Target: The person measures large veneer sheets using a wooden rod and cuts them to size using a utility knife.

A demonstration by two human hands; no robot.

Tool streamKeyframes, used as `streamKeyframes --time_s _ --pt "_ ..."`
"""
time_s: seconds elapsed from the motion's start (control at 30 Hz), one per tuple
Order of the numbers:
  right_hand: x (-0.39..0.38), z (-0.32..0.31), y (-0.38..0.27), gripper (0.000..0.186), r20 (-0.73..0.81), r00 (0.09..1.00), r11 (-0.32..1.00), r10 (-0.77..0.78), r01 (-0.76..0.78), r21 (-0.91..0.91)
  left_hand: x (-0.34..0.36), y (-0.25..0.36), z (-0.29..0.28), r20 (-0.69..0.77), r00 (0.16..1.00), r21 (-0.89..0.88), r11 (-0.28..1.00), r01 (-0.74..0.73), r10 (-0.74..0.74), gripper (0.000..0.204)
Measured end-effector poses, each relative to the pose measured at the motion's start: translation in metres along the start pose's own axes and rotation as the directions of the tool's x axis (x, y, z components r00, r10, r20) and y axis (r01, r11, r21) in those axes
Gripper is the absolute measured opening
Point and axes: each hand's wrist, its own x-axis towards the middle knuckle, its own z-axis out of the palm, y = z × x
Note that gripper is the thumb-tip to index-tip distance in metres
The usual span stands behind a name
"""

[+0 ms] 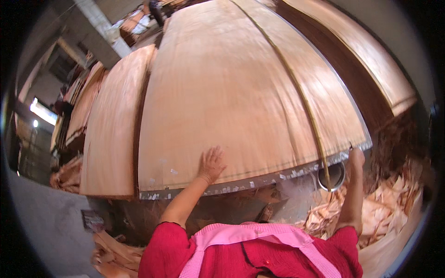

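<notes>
A broad, pale pinkish-tan sheet of wood veneer [213,92] covers the table in front of me. My left hand [212,164] rests palm down on it near the front edge, fingers spread. My right hand [356,157] is at the sheet's near right corner, its fingers closed. A small dark tip shows at those fingers, too small to name. A long, thin yellowish-brown strip [301,92] runs lengthwise over the veneer, and its near end hangs past the front edge in front of a round metal-rimmed opening or bowl [344,176].
The table's grey front edge [269,180] is dotted with white scraps. Another veneer stack [116,125] stands on the left, and one more [366,51] on the far right. Crumpled veneer scraps [380,215] are heaped below right. A pale pillar [99,25] rises at the back left.
</notes>
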Motion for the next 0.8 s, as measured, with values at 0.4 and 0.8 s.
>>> streamKeyframes --time_s 0.4,0.8 --pt "-0.398 -0.018 -0.363 0.025 0.502 0.577 0.394 -0.644 -0.313 0.864 -0.290 -0.185 -0.076 -0.118 0.986 -0.408 0.911 0.060 -0.118 0.042" --pt "-0.504 0.126 -0.551 0.011 0.639 0.571 -0.026 -0.516 -0.756 0.654 -0.407 -0.434 -0.090 0.084 0.994 -0.660 0.743 0.108 -0.071 0.033"
